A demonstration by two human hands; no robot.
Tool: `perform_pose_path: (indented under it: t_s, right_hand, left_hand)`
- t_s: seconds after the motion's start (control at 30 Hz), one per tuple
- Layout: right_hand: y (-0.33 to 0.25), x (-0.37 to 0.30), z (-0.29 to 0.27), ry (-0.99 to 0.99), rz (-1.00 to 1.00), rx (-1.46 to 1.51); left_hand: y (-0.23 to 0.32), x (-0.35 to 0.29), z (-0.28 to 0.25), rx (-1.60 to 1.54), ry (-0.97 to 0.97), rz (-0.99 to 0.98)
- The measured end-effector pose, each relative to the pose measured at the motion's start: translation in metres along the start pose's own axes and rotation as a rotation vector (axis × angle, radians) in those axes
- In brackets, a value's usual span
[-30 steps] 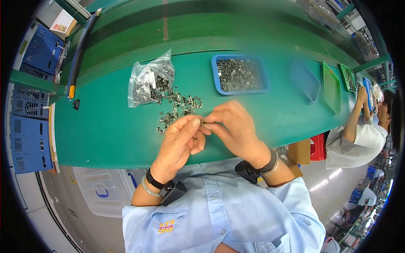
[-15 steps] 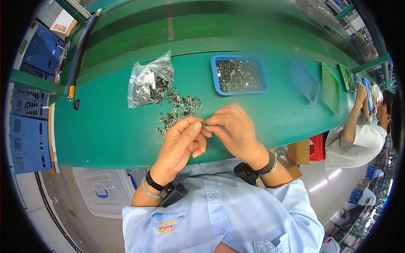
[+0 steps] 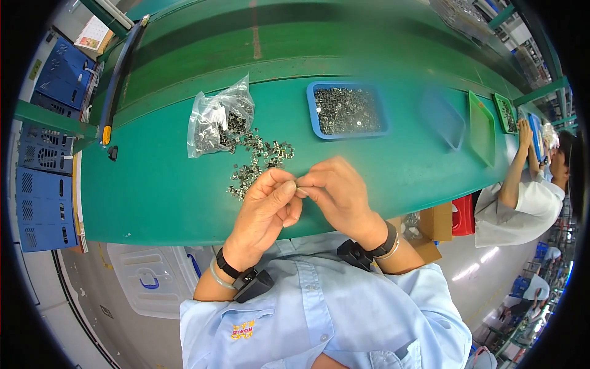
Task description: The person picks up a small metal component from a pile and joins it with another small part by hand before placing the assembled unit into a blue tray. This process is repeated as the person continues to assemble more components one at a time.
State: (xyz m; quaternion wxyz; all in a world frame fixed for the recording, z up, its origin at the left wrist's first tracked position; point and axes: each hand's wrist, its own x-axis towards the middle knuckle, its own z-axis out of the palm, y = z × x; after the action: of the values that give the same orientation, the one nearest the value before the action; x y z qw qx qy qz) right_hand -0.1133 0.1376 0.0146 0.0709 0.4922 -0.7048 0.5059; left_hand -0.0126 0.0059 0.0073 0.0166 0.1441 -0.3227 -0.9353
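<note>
Fingertips meet just in front of a loose heap of small metal parts (image 3: 261, 157) on the green table. My left hand (image 3: 267, 203) pinches a tiny metal part (image 3: 297, 185) between thumb and forefinger. From the other side, my right hand (image 3: 337, 192) pinches the same piece, its fingers bent over it. Most of that part is hidden by the fingertips, so its exact kind cannot be made out. Behind the heap lies an open clear plastic bag (image 3: 216, 123) with more such parts spilling out. A blue tray (image 3: 312, 117) full of small metal parts stands beyond my right hand.
Farther right are a translucent blue tray (image 3: 444, 120), a green tray (image 3: 482, 129) and a smaller green tray (image 3: 505, 114) holding parts. A co-worker (image 3: 519, 197) sits at the right. Blue crates (image 3: 44, 203) line the left; a clear lidded box (image 3: 147, 280) is below the table.
Both hands stay together at nearly the same spot. My right hand has shifted slightly left and its fingers have closed in a little around the small part.
</note>
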Motion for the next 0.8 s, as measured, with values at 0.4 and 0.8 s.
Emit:
perform_pose_path:
  t_s: [0.4,0.8]
  right_hand:
    - [0.002,0.000,-0.004,-0.026,-0.048,-0.032]
    - [-0.004,-0.006,-0.002,0.061,0.083,0.331]
  left_hand:
    - [0.004,-0.003,0.000,0.215,0.046,0.039]
    - [-0.004,-0.007,0.008,-0.241,-0.169,-0.057]
